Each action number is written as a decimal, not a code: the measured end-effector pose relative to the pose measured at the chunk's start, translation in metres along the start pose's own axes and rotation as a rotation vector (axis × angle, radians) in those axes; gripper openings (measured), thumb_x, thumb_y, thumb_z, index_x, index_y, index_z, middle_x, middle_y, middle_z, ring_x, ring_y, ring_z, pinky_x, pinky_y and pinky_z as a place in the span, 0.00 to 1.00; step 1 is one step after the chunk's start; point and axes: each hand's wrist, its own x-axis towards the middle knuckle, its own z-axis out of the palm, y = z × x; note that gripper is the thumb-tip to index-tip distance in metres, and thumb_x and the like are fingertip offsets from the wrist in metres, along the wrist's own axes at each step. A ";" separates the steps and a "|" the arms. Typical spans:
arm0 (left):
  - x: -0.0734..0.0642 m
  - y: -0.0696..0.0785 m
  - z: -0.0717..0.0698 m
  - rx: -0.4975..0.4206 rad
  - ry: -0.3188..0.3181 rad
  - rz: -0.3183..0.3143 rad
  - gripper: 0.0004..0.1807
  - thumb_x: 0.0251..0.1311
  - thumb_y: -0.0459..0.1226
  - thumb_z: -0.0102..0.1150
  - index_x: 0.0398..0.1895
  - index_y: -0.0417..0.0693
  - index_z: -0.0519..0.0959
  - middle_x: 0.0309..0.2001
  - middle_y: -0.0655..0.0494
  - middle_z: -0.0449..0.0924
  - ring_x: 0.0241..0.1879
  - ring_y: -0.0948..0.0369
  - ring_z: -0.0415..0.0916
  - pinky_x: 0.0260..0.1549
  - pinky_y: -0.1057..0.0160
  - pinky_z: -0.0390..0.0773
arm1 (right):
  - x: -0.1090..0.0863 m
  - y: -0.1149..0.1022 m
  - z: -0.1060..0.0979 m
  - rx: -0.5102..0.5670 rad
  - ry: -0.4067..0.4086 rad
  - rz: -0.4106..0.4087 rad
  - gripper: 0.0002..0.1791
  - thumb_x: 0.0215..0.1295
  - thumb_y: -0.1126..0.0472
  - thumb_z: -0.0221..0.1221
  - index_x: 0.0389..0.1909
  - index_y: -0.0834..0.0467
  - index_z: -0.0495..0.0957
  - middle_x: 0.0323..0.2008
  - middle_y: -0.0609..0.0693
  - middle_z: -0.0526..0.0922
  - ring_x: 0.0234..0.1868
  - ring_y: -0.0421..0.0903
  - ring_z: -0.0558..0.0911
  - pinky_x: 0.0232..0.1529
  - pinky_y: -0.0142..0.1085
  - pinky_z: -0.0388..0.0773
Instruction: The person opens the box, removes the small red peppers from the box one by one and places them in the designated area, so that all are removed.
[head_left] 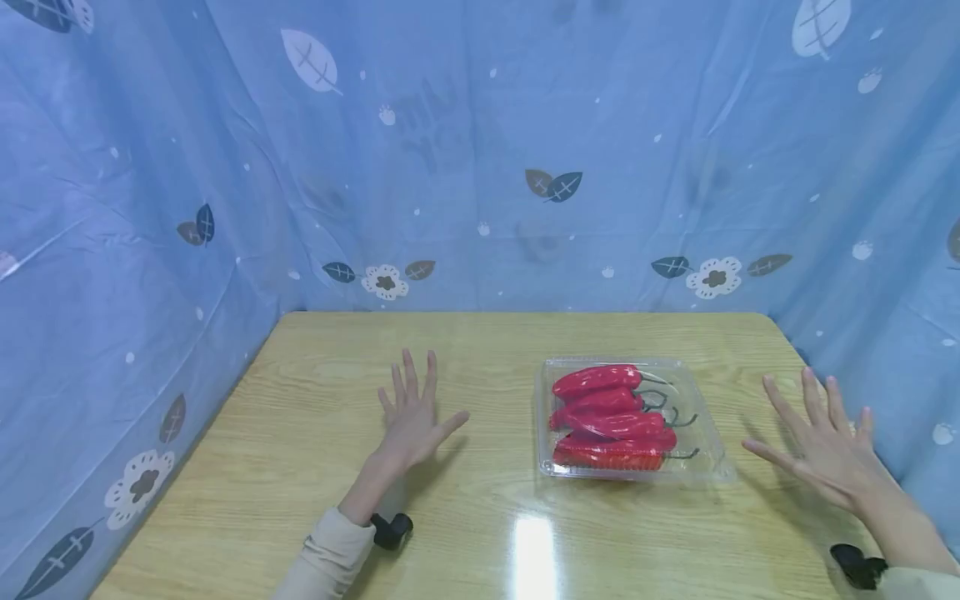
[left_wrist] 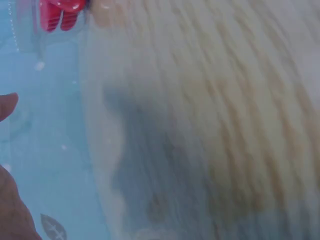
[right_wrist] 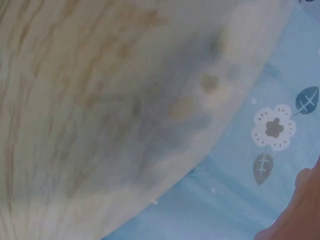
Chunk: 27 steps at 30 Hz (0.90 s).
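Observation:
Several red peppers (head_left: 611, 427) with dark green stems lie side by side in a clear plastic container (head_left: 708, 450) on the right half of the table. My left hand (head_left: 411, 429) is held over the table to the left of the container, fingers spread and holding nothing. Off the container's right side is my right hand (head_left: 828, 454), its fingers also spread, with nothing in it. In the left wrist view, part of the container with red peppers (left_wrist: 60, 12) shows at the top left corner. The right wrist view catches only an edge of the right hand (right_wrist: 295, 210).
The light wood table (head_left: 300, 442) carries a bright light reflection near its front. A blue curtain (head_left: 465, 125) with leaf and flower prints hangs behind it and along both sides. Black wrist cameras sit on the left wrist (head_left: 392, 531) and right wrist (head_left: 857, 567).

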 end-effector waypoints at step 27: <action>-0.010 0.089 0.046 -0.623 -0.398 0.413 0.67 0.54 0.41 0.68 0.72 0.54 0.17 0.75 0.50 0.19 0.73 0.47 0.37 0.66 0.48 0.54 | -0.005 -0.065 0.006 0.969 -0.219 -0.275 0.55 0.62 0.74 0.58 0.76 0.50 0.29 0.73 0.33 0.42 0.61 0.23 0.63 0.47 0.33 0.79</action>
